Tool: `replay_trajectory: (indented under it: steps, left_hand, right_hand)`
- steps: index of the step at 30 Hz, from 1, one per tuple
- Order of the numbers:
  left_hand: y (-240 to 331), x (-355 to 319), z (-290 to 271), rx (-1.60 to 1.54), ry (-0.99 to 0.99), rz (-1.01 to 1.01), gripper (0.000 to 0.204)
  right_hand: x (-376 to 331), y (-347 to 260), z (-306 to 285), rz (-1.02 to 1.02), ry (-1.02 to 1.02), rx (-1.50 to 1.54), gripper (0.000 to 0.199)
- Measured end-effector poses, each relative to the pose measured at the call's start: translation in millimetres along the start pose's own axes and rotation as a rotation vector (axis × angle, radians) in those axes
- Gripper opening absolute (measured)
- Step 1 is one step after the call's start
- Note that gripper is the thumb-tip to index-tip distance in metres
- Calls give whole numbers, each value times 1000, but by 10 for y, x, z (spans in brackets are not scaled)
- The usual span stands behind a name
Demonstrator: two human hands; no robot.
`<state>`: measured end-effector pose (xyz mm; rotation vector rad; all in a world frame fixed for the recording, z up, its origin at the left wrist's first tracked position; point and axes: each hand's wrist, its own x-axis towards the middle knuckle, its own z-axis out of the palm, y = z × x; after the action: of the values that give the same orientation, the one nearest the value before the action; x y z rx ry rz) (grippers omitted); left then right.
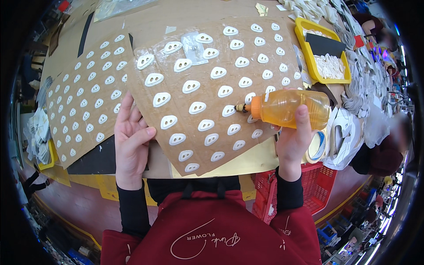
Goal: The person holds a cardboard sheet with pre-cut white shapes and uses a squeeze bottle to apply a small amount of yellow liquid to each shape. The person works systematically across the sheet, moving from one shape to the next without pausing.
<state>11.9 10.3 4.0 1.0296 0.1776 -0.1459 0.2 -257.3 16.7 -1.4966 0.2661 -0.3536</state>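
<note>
At the far left, pale stacked pieces (39, 132) are seen beside the corner of a yellow tray (52, 155). Next to them, a brown board (88, 143) is laid on the worktable (154, 20), dotted with rows of small white shapes, and a black sheet (95, 160) is partly covered by its lower edge.

The left hand (131, 150) is turned palm up at the left edge of a larger brown board (179, 104). Its fingers are stretched upward, close together and partly hidden by the board; the thumb tip is rested against the edge. Whether the edge is pinched cannot be told.

This larger board is placed in front of the wearer, set at a slant. It is covered with rows of white rounded triangles (197, 108), each pierced by two holes. A clear packet (191, 52) is seen near its top.

Over the board's right side, a bottle of amber liquid (291, 104) is held on its side by the right hand (293, 143), with the thumb pressed on the near side and the fingers curled beneath. The nozzle below its orange cap (255, 108) is pointed left, at one white triangle; contact cannot be told.

Farther right, a yellow bin (309, 57) is filled with white pieces, and below it a blue-edged ring (323, 145) is seen above a red basket (320, 185). Grey piles (360, 84) are heaped beyond.
</note>
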Motion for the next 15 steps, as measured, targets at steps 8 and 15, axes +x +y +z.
replay_trajectory:
  steps: [8, 15]
  left_hand:
    - [-5, -5, 5, -15, 12, 2, 80]
    - [6, -2, 0, 3, 2, -4, 80]
  right_hand:
    - [10, 18, 50, -13, 46, 16, 42]
    - [24, -5, 65, -35, 17, 34, 35]
